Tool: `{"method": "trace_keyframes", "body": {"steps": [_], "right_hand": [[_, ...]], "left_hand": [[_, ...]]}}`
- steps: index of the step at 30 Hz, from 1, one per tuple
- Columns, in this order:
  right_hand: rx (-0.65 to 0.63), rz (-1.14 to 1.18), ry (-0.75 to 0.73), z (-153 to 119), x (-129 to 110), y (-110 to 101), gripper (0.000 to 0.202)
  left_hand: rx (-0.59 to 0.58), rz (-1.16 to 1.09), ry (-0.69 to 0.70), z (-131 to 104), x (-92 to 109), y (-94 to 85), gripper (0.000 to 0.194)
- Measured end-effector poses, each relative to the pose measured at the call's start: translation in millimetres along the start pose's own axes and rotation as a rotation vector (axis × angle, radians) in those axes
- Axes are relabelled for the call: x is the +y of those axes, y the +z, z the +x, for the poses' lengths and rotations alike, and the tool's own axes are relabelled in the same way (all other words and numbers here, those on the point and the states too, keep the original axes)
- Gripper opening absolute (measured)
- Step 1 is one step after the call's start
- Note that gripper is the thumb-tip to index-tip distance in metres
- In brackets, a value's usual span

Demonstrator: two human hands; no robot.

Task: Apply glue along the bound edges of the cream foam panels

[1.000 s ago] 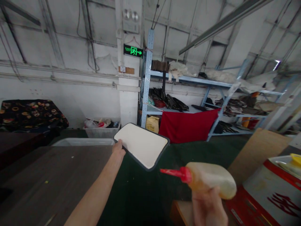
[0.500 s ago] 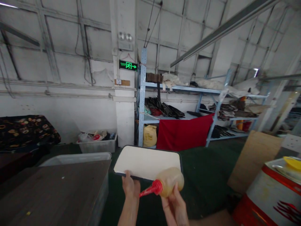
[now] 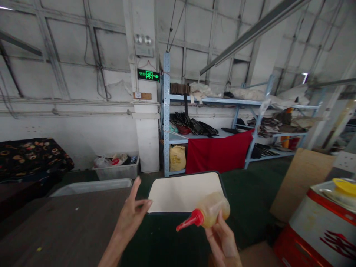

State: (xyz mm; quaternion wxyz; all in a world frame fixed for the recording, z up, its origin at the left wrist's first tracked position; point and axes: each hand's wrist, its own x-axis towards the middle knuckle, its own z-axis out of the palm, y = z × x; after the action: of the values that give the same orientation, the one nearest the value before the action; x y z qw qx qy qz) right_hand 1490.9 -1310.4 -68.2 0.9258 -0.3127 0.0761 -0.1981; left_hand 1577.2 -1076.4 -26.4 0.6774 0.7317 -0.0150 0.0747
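Observation:
A pale, rounded-corner panel with a dark edge (image 3: 180, 193) is at the lower centre, behind the bottle. My right hand (image 3: 222, 237) is closed round a squeeze bottle (image 3: 214, 209) of yellowish liquid, whose red nozzle points down to the left. The bottle covers the panel's lower right part, and what supports the panel there is hidden. My left hand (image 3: 133, 213) has its fingers apart with nothing between them, just left of the panel; its fingertip overlaps the panel's left edge in the view.
A dark-topped table (image 3: 69, 222) lies at the left. A red and white drum (image 3: 319, 226) with a yellow cap stands at the right, near a brown board (image 3: 300, 185). Blue shelving (image 3: 167, 111) with a red cloth (image 3: 219, 154) and a grey bin (image 3: 116, 171) are behind.
My left hand has let go of the panel's lower edge, moved left and opened. The panel and the bottle in my right hand have shifted right, and the view has moved slightly.

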Motion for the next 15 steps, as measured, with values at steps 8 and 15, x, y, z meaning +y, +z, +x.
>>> {"method": "trace_keyframes", "body": {"steps": [8,15], "right_hand": [[-0.013,0.012,0.152,-12.6,0.6,5.5,0.042],[-0.002,-0.048,0.144,-23.5,-10.4,-8.0,0.038]], "left_hand": [[-0.603,0.346,0.227,83.0,48.5,87.1,0.036],[-0.948,0.288,0.104,104.2,42.1,70.4,0.026]]}}
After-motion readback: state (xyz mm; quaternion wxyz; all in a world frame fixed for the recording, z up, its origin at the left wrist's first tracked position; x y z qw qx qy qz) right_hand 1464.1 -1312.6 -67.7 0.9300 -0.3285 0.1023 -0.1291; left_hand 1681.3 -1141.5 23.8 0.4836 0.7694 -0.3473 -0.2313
